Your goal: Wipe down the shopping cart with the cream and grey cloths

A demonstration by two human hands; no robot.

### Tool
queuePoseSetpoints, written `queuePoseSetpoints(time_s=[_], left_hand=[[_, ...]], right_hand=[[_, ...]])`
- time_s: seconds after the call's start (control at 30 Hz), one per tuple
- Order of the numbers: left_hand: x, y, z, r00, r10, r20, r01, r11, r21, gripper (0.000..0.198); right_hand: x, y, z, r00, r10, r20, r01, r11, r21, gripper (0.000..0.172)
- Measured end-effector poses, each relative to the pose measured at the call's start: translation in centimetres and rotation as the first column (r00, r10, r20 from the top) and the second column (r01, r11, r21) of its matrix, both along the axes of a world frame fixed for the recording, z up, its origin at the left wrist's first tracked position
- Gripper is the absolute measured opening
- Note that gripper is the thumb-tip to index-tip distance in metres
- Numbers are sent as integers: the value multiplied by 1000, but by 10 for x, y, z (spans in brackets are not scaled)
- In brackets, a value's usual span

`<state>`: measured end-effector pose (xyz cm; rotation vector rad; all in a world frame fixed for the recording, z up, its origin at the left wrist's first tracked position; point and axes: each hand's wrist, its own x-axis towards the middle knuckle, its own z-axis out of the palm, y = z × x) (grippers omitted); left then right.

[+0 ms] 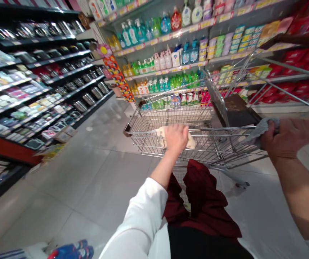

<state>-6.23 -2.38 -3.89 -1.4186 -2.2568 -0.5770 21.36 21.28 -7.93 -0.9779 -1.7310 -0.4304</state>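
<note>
A wire shopping cart (170, 117) stands side-on in front of me. My left hand (175, 138) is closed over its near top rail, with a cream cloth (191, 141) pressed under the fingers and draped on the rail. Farther right, my right hand (292, 136) grips a crumpled grey cloth (262, 128) against the same side of the cart. Both cloths are partly hidden by my fingers. A dark child-seat panel (241, 111) sits near the handle end, and the part of the basket that shows holds no goods.
Shelves with soap and cleaner bottles (170, 61) rise behind the cart. Racks of metal pots and housewares (49, 79) run along the left. Blue bottles (73, 250) stand at the lower left. Tiled floor (89, 180) lies between, with a caster wheel (242, 185) near my legs.
</note>
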Motion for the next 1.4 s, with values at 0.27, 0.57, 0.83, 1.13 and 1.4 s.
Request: queuePoseSetpoints(time_s=[0.27,0.57,0.83,1.13,1.4], left_hand=[[-27,-11,-15,955,-248,-162,238,968,-79,53],[-186,-121,-16,995,77,-69,-92,968,-234,51],[-201,-125,-5,974,205,-93,-225,921,-317,48],[-91,-56,10,997,-42,-61,23,961,-276,58],[0,15,41,959,-268,91,281,868,-410,65]], right_hand=[[6,31,-25,996,48,-69,-43,996,74,45],[4,34,-28,1000,-3,-24,6,996,93,49],[-5,-10,-1,999,-42,17,42,999,29,36],[-10,-26,11,999,-7,44,11,996,-92,31],[-10,-35,21,997,5,79,5,993,-121,26]])
